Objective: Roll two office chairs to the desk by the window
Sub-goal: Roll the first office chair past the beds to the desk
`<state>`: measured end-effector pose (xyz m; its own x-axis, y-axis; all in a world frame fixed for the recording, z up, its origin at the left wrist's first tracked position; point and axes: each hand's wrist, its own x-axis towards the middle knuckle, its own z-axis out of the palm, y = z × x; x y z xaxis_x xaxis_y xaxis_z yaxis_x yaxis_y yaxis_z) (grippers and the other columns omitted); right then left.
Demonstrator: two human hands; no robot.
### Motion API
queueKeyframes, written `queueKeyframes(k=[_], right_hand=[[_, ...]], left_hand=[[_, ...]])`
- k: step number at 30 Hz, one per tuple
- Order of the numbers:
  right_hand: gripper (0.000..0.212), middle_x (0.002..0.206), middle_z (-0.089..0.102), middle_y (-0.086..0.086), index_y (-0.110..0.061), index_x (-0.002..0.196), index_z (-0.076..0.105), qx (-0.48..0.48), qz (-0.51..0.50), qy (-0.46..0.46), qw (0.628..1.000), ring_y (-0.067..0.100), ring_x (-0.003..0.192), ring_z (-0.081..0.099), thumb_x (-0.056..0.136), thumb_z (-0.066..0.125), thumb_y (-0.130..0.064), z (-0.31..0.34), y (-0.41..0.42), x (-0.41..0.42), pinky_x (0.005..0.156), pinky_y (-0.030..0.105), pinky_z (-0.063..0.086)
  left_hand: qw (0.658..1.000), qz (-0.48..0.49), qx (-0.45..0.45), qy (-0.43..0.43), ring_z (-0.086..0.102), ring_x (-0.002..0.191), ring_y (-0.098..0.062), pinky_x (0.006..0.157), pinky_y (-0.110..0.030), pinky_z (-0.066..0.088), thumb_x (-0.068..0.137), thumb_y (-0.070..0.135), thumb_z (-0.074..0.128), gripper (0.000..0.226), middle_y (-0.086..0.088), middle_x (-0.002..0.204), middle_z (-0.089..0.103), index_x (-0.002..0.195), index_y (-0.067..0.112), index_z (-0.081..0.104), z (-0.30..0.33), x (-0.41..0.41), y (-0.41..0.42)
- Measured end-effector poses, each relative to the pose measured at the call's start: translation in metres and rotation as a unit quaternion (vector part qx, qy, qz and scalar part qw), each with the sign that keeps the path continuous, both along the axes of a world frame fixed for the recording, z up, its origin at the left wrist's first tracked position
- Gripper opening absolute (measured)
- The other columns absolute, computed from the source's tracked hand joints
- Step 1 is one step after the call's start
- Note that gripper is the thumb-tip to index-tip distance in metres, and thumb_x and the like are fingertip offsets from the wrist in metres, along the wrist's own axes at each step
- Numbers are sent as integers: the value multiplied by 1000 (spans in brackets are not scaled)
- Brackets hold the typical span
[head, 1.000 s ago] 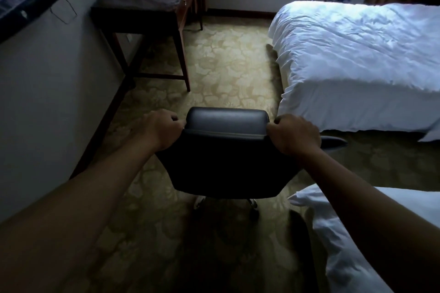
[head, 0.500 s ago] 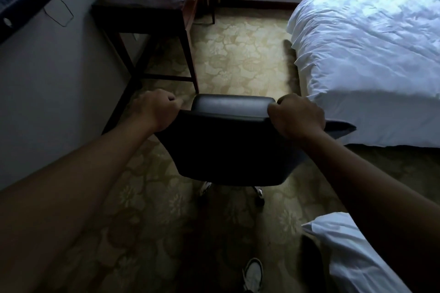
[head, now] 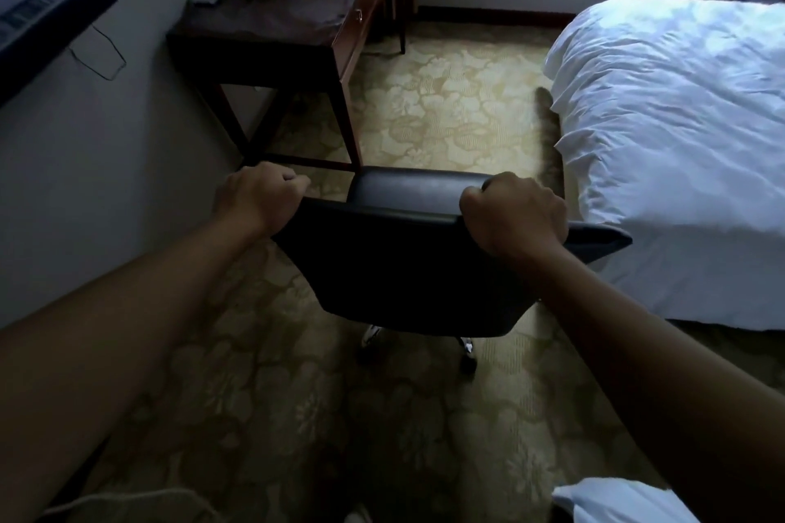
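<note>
My hands, left (head: 259,200) and right (head: 516,217), are clenched on the backrest of a black office chair (head: 408,263) in a narrow aisle of patterned carpet (head: 450,115). Ahead on the left, the dark wooden surface (head: 263,25) stands against the wall, its near legs just beside the chair's left edge. On the right, a white bed (head: 679,132) crowds the aisle, and the chair's armrest (head: 599,240) sits close against its bedding. Between surface and bed, an open strip of carpet runs to the far wall. At lower right, white bedding (head: 616,501) narrows the floor beside me.
</note>
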<state>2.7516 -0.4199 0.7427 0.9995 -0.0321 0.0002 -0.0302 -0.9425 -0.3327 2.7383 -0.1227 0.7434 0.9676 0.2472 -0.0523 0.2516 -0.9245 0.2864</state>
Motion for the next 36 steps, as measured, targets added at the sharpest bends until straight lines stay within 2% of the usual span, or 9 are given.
queueKeyframes(k=[9, 14, 19, 24, 31, 36], right_hand=[[33, 67, 53, 5, -17, 65, 55, 4, -12, -5, 1000, 20, 53, 41, 77, 36, -41, -6, 22, 113, 48, 29, 20], [38, 62, 52, 4, -16, 66, 60, -1, -19, -17, 1000, 19, 54, 43, 75, 34, -42, -5, 28, 181, 50, 31, 23], [34, 58, 48, 2, -16, 59, 54, 0, -3, -35, 999, 20, 51, 40, 74, 35, -40, -6, 37, 243, 48, 28, 21], [33, 60, 51, 4, -16, 60, 54, 8, 39, -34, 999, 20, 51, 42, 77, 36, -38, -9, 33, 307, 48, 28, 18], [32, 62, 54, 7, -16, 59, 53, 32, 101, -43, 993, 23, 53, 45, 76, 36, -38, -6, -14, 411, 49, 29, 21], [32, 54, 48, 3, -15, 54, 49, 34, 137, -73, 987, 21, 49, 41, 75, 37, -36, -2, -51, 473, 47, 29, 20]], left_hand=[[1000, -27, -4, -7, 58, 80, -36, 66, -37, 39, 79, 45, 36, 43, -12, 85, 66, 76, 18, 70, -3, 116, 20], [999, -36, 22, -11, 62, 91, -39, 76, -38, 44, 77, 46, 35, 45, -15, 96, 70, 80, 18, 70, 3, 190, 24], [1000, -18, 8, 11, 60, 85, -36, 73, -37, 42, 77, 45, 36, 44, -12, 93, 70, 83, 20, 73, 0, 250, 34], [999, 37, -6, 28, 61, 88, -38, 80, -40, 47, 75, 46, 35, 46, -12, 90, 68, 80, 19, 72, 4, 295, 26], [994, 112, 1, 12, 61, 86, -37, 76, -39, 45, 74, 46, 35, 46, -13, 89, 69, 78, 18, 71, 8, 354, -34], [989, 145, 12, 4, 58, 78, -34, 70, -37, 41, 75, 46, 35, 46, -13, 89, 70, 80, 20, 72, 5, 391, -75]])
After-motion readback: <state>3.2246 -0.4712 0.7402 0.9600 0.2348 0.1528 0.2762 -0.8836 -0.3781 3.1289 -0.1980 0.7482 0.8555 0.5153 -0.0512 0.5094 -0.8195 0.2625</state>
